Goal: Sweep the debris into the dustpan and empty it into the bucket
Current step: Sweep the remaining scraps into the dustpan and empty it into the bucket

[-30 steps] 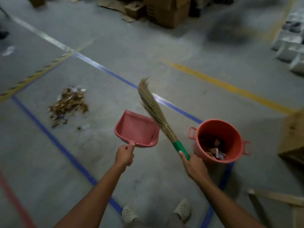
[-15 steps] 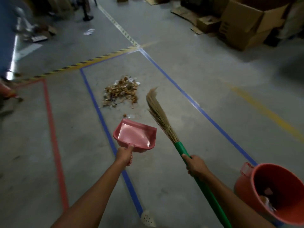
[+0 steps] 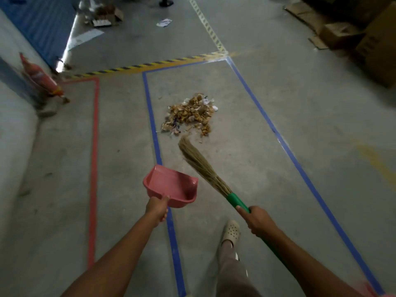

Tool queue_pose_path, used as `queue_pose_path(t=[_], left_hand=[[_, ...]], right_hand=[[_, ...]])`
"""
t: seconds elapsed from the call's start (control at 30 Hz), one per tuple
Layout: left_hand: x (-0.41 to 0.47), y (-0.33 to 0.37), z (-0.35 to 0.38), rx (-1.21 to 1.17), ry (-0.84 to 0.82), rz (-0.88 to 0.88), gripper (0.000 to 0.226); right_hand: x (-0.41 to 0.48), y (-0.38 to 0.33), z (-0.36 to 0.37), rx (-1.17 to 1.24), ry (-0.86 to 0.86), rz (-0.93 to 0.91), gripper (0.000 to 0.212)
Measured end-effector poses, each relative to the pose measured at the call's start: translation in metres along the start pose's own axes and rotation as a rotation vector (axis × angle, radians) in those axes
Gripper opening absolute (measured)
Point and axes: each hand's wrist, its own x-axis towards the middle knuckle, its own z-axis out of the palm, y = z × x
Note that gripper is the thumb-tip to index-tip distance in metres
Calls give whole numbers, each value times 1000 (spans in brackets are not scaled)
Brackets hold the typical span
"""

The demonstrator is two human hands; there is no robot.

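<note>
The debris [image 3: 190,113] lay in a loose heap on the concrete floor [image 3: 246,146], between two blue tape lines [image 3: 150,108] and nearer the left one. The tip of my broom [image 3: 203,168] was just short of the heap's near edge, its bristles pointing towards it. My right hand [image 3: 260,220] was wrapped round the broom's green handle, just below the bristles. My left hand [image 3: 156,207] gripped the handle of the pink dustpan [image 3: 171,185], fingers curled round it, holding the pan over the left blue line with its mouth facing the heap. One pale shoe [image 3: 231,231] showed between my arms. Further off were a red tape line [image 3: 95,146], a yellow-and-black stripe [image 3: 150,65], a fire extinguisher [image 3: 40,78] by the wall and cardboard boxes [image 3: 375,39].
</note>
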Motion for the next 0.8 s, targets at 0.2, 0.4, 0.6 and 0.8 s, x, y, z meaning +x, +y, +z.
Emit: queue_pose_path(t=[0.2,0.4,0.6,0.8], left_hand=[[57,51,21,-1,89,-96,37],[118,109,50,-49,125,-144,40],[207,131,86,-96,94,-212,42],[310,122,131,-72,68,-258,45]], right_hand=[[103,-24,-48,-160,-106,-81,52],[209,-60,-94,-303,-162,-161,51],[316,-96,-102,-409,-191,-181,58],[432,-114,-74,-506,-202,-195,61]])
